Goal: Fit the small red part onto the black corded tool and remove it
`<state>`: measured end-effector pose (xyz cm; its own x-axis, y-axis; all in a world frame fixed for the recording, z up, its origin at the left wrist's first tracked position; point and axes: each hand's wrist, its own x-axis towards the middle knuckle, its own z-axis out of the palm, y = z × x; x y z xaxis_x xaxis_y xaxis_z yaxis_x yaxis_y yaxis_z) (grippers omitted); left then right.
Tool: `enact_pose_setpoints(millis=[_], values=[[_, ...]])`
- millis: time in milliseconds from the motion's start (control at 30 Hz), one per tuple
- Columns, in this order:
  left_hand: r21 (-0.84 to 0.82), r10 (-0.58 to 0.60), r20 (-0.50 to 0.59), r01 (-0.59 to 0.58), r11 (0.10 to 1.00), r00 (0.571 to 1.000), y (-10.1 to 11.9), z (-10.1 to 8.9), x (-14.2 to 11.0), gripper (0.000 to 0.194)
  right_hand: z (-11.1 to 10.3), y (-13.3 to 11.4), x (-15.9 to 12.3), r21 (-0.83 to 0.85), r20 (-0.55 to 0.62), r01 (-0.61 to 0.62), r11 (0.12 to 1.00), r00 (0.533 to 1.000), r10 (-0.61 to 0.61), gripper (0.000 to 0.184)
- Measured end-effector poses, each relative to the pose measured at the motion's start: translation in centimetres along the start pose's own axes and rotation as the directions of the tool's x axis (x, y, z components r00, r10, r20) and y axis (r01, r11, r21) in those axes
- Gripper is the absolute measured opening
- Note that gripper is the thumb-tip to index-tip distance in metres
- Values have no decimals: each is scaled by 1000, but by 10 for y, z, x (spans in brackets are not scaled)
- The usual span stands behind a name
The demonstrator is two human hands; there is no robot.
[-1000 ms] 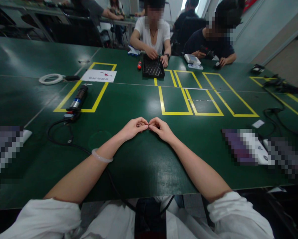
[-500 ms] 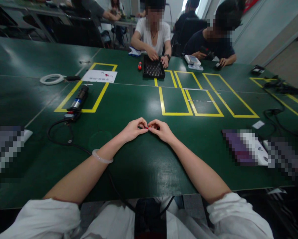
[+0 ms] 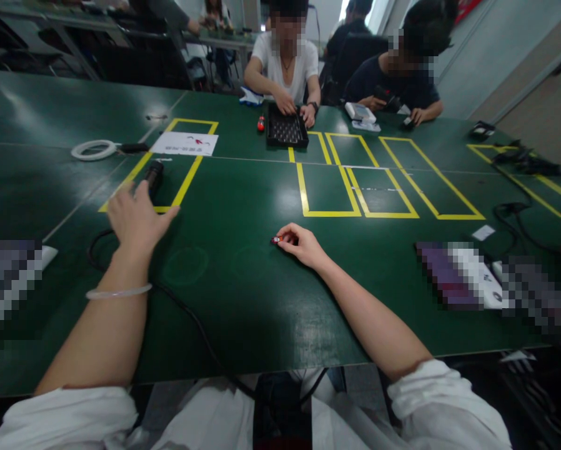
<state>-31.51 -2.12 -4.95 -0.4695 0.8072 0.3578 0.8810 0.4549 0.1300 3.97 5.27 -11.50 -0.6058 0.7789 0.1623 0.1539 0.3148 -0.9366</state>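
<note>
1. Pinching a small red-and-dark part [image 3: 275, 240], the right hand [image 3: 302, 242] keeps a narrow grip between thumb and fingertips, just above the glossy green tabletop [image 3: 243, 325]. Count: one; exact shape too small to tell.
2. Handling, as judged: light and stiff, easily dropped if smooth. Recommended hold: thumb and forefinger pads at its sides, with gentle pressure.
3. The left hand [image 3: 137, 215] is spread wide, fingers over a black cylindrical tool [image 3: 155, 174]; whether they touch it cannot be told. Count: one tool, its near end hidden by the hand.
4. Handling, as judged: rigid and noticeably heavier than the part, best gripped around the middle of its barrel. The flexible black cable [image 3: 187, 306] may drag on it.
5. Around the tool: one yellow tape rectangle [image 3: 187, 181] on the tabletop, one white printed card [image 3: 187, 143] across it, and one coiled white cord [image 3: 93, 157] to the left.
6. Farther out: one black rectangular tray [image 3: 287, 144], its contents too small to count; one red object [image 3: 260, 123] beside it; two co-workers seated across the table.
</note>
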Motion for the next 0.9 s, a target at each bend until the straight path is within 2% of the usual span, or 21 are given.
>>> enact_pose_setpoints(millis=[67,100,200,233,267,400,567,767,900], values=[[89,-140,64,134,987,988,-23,-1,4,90,0,-1,0,-5,-3,-1,1000,1000,1,20],[126,-207,130,191,973,970,-33,-1,6,92,0,-1,0,-6,-6,-2,1000,1000,2,20],[213,-357,366,296,931,860,-49,0,12,85,-1,-1,0,-1,0,-3,1000,1000,3,20],[225,-372,412,303,926,832,-52,1,13,81,-1,-1,0,0,5,-5,1000,1000,5,20],[224,-361,430,290,930,827,-55,1,14,77,-1,0,0,0,7,-7,1000,1000,7,20],[190,-222,384,159,969,896,-61,4,17,70,-1,1,0,-4,5,-6,1000,1000,6,21],[198,-165,365,96,975,916,-56,8,18,66,0,2,0,-5,0,-1,1000,1000,1,22],[106,-112,334,81,991,936,-18,5,6,74,-1,-1,0,-23,-7,-4,1000,1000,4,21],[17,-19,320,14,1000,947,16,4,-7,76,0,-2,0,-13,-8,2,1000,1000,-2,20]])
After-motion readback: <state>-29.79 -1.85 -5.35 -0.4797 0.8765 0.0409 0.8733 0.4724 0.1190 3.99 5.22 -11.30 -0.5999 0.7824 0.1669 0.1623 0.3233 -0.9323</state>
